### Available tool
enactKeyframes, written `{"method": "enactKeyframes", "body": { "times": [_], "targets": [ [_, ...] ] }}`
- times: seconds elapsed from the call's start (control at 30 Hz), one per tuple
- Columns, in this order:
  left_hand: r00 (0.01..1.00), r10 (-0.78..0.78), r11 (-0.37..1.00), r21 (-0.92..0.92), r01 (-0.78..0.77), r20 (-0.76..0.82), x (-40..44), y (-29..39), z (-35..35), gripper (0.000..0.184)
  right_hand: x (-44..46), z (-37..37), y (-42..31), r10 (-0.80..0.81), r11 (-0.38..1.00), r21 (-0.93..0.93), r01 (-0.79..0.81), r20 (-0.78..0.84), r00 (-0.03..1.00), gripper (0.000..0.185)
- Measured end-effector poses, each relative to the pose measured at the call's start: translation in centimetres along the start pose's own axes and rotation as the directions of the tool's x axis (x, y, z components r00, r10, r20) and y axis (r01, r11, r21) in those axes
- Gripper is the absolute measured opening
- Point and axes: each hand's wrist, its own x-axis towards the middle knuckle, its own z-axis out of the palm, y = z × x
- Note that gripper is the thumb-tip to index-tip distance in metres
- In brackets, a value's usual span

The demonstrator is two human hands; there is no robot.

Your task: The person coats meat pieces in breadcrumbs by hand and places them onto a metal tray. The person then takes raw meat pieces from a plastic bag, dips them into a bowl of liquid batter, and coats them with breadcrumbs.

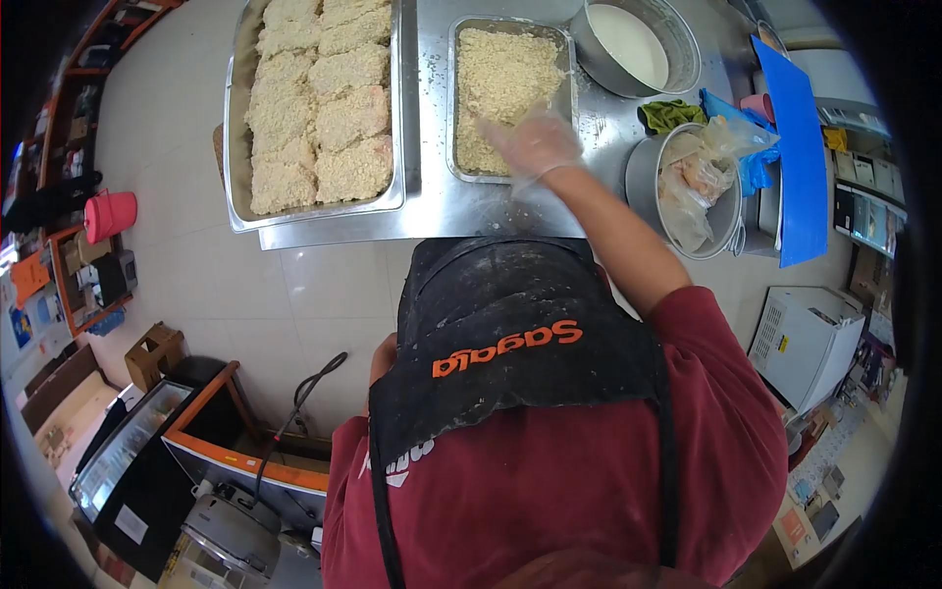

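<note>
My right hand (538, 144), in a clear plastic glove, is over the tray of coarse pale crumbs (510, 61). It is blurred, but its fingers look spread and reach the crumbs, with no piece visible in them. The crumbs lie in a rectangular metal tray (452, 103). Left of it, a larger, deep metal pan (399, 147) holds two rows of crumb-coated pieces (350, 120), with pink showing through in spots. Only a bit of my left arm (384, 357) shows beside the black apron (510, 285); the left hand is hidden.
Right of the crumb tray stands a round metal pan with white liquid (630, 44). A green cloth (673, 116) lies below it, near a round pan (643, 187) holding plastic bags (694, 187). A blue board (793, 152) stands at the right. The steel table's front edge (334, 236) is near my waist.
</note>
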Motion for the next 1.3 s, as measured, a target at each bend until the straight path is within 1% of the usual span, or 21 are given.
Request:
{"method": "enactKeyframes", "body": {
  "times": [0.1, 0.13, 0.23, 0.3, 0.33, 0.37, 0.43, 0.47, 0.57, 0.67, 0.77, 0.8, 0.83, 0.87, 0.97, 1.07, 1.17, 1.2, 1.23, 1.27, 1.3],
  "targets": [
    [1.0, -0.013, 1.0, 0.013, 0.013, 0.011, 0.1, -0.1, 0.0, 0.028, 1.6, 5.7, -0.2, 0.077, 0.972, -0.202, -0.122, -0.217, 0.973, 0.097],
    [1.0, -0.015, 1.0, 0.028, 0.014, 0.018, 0.2, -0.1, -0.2, 0.028, 1.7, 6.6, 0.5, 0.057, 0.978, -0.177, -0.109, -0.274, 0.96, 0.085],
    [1.0, -0.007, 0.999, 0.041, 0.006, 0.024, 0.9, -0.2, -0.6, 0.028, 4.1, 7.9, 4.0, -0.076, 0.992, 0.077, 0.095, -0.215, 0.974, 0.071],
    [1.0, -0.005, 0.999, 0.048, 0.004, 0.022, 1.1, -0.4, -0.9, 0.028, 7.5, 11.2, 7.8, -0.201, 0.97, 0.078, 0.232, -0.282, 0.938, 0.062],
    [1.0, -0.001, 0.999, 0.05, 0.0, 0.019, 1.2, -0.4, -1.0, 0.028, 8.4, 12.1, 8.6, -0.264, 0.951, 0.075, 0.301, -0.315, 0.912, 0.057],
    [1.0, 0.001, 0.999, 0.05, -0.002, 0.015, 1.4, -0.6, -1.1, 0.028, 7.4, 10.7, 7.8, -0.251, 0.932, 0.175, 0.318, -0.323, 0.913, 0.054],
    [1.0, 0.001, 0.999, 0.052, -0.001, 0.008, 1.5, -0.7, -1.2, 0.028, 2.8, 5.0, 5.4, -0.216, 0.866, 0.371, 0.336, -0.328, 0.92, 0.049],
    [1.0, -0.001, 0.999, 0.054, 0.001, 0.008, 1.5, -0.8, -1.3, 0.029, 2.4, 3.9, 5.2, -0.286, 0.81, 0.447, 0.38, -0.265, 0.921, 0.045],
    [1.0, -0.017, 0.998, 0.061, 0.016, 0.016, 1.2, -1.1, -1.2, 0.029, 3.6, 3.1, 3.2, -0.414, 0.771, 0.387, 0.506, -0.299, 0.86, 0.05],
    [0.999, -0.027, 0.997, 0.068, 0.025, 0.021, 1.0, -1.4, -1.2, 0.029, 5.4, 4.6, 1.8, -0.458, 0.736, 0.225, 0.639, -0.53, 0.714, 0.053],
    [0.999, -0.038, 0.997, 0.068, 0.037, 0.021, 0.5, -1.7, -1.3, 0.029, 5.3, 4.3, 1.2, -0.511, 0.725, 0.181, 0.664, -0.504, 0.696, 0.055],
    [0.999, -0.044, 0.997, 0.067, 0.043, 0.021, 0.3, -1.8, -1.3, 0.03, 5.1, 5.2, 1.5, -0.597, 0.744, -0.02, 0.668, -0.471, 0.65, 0.056],
    [0.998, -0.05, 0.997, 0.068, 0.049, 0.022, 0.2, -1.9, -1.4, 0.03, 4.7, 6.7, 2.3, -0.672, 0.728, -0.22, 0.65, -0.421, 0.61, 0.058],
    [0.998, -0.054, 0.997, 0.065, 0.052, 0.025, 0.1, -2.0, -1.4, 0.03, 4.2, 7.5, 2.8, -0.735, 0.678, -0.412, 0.609, -0.356, 0.577, 0.059],
    [0.998, -0.059, 0.997, 0.06, 0.057, 0.03, 0.0, -2.3, -1.3, 0.03, 2.9, 6.6, 2.9, -0.666, 0.671, -0.496, 0.551, -0.075, 0.743, 0.062],
    [0.998, -0.061, 0.997, 0.043, 0.06, 0.03, 0.4, -2.4, -1.1, 0.031, 3.9, 4.2, 2.9, -0.633, 0.767, -0.296, 0.569, -0.201, 0.748, 0.063],
    [0.997, -0.069, 0.997, 0.042, 0.067, 0.031, 0.6, -2.3, -1.1, 0.031, 5.1, 4.8, 2.9, -0.62, 0.774, -0.294, 0.561, -0.166, 0.767, 0.065],
    [0.997, -0.068, 0.997, 0.043, 0.066, 0.031, 0.8, -2.3, -1.2, 0.031, 5.2, 2.7, 2.3, -0.531, 0.84, -0.163, 0.517, -0.055, 0.846, 0.067],
    [0.997, -0.068, 0.997, 0.044, 0.066, 0.028, 0.9, -2.3, -1.2, 0.031, 4.8, -1.1, 1.2, -0.445, 0.893, -0.041, 0.448, 0.076, 0.892, 0.07],
    [0.997, -0.068, 0.997, 0.047, 0.067, 0.027, 0.9, -2.2, -1.4, 0.031, 4.7, -3.1, 0.8, -0.357, 0.934, 0.075, 0.349, 0.217, 0.909, 0.073],
    [0.997, -0.069, 0.997, 0.048, 0.068, 0.026, 1.0, -2.2, -1.4, 0.032, 6.3, -0.8, 1.7, -0.431, 0.902, 0.008, 0.431, 0.029, 0.902, 0.076]
  ]
}}
